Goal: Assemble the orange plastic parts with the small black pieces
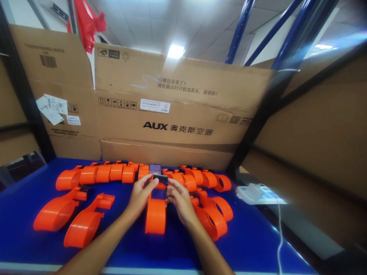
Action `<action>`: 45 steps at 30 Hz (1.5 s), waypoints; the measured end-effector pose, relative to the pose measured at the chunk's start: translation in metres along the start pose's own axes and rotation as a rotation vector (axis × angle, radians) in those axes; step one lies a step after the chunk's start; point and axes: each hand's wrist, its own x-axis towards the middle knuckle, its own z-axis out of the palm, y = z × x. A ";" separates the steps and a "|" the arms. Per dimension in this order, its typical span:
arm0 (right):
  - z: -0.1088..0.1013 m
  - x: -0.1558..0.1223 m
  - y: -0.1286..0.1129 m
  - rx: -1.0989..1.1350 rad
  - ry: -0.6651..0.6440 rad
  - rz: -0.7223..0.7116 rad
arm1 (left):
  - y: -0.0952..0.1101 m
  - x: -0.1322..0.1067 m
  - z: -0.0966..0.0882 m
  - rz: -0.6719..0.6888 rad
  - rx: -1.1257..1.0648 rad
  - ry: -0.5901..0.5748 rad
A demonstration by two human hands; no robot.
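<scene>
An orange plastic tape dispenser (155,217) is in front of me at the middle of the blue table, its round part toward me. A dark strip (160,178) sits across its far end. My left hand (143,191) grips that end from the left, thumb on the strip. From the right, my right hand (178,198) pinches the same end with curled fingers; its fingertips are partly hidden. Two orange dispensers (83,227) lie to the left of my left arm, and more orange dispensers (210,219) lie close to my right hand.
Several orange dispensers (103,173) stand in a row along the back of the blue table (120,252). A phone (155,169) stands among them. Printed cardboard (183,118) walls the back. At the right, a power strip (258,194) trails a white cable (280,233).
</scene>
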 end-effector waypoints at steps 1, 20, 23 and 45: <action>0.000 0.000 0.000 -0.028 -0.007 0.003 | 0.000 0.000 0.000 0.014 0.012 0.019; -0.001 0.005 0.013 -0.432 0.007 -0.195 | -0.006 -0.002 -0.009 -0.058 0.049 -0.001; -0.001 0.005 0.012 -0.464 0.009 -0.197 | -0.006 -0.003 -0.010 -0.062 0.079 -0.001; 0.004 0.005 0.017 -0.381 -0.004 -0.133 | -0.001 0.000 -0.009 -0.026 0.034 0.037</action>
